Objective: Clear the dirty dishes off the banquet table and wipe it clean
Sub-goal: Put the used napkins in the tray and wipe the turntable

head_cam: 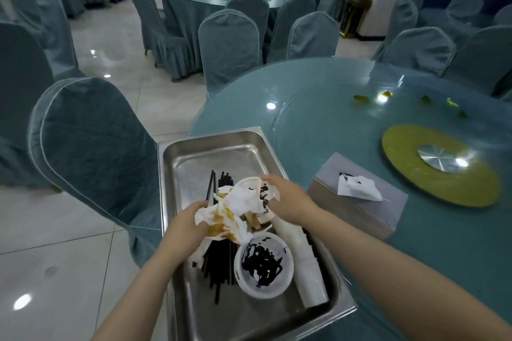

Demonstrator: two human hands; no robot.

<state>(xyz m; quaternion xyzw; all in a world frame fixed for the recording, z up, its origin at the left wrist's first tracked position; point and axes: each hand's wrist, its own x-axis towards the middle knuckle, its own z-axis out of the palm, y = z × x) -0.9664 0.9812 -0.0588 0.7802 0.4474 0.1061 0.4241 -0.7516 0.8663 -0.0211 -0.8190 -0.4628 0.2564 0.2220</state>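
1. Your left hand (191,225) grips stained napkins (230,219); your right hand (288,198) pinches them over a plate (249,184) inside the steel tray (210,144).
2. Loose scraps may fall beside the tray, which overhangs the table (318,108) edge.

A metal tray (210,152) sits at the left edge of the desk (318,108), overhanging it. In the tray lie chopsticks (219,263), a bowl (263,264) to their right, stacked cups (307,266) further right, and crumpled napkins (235,210) behind the bowl. A tissue box (360,207) stands right of the tray, a turntable hub (440,165) beyond it. A chair (91,147) stands left of the tray.
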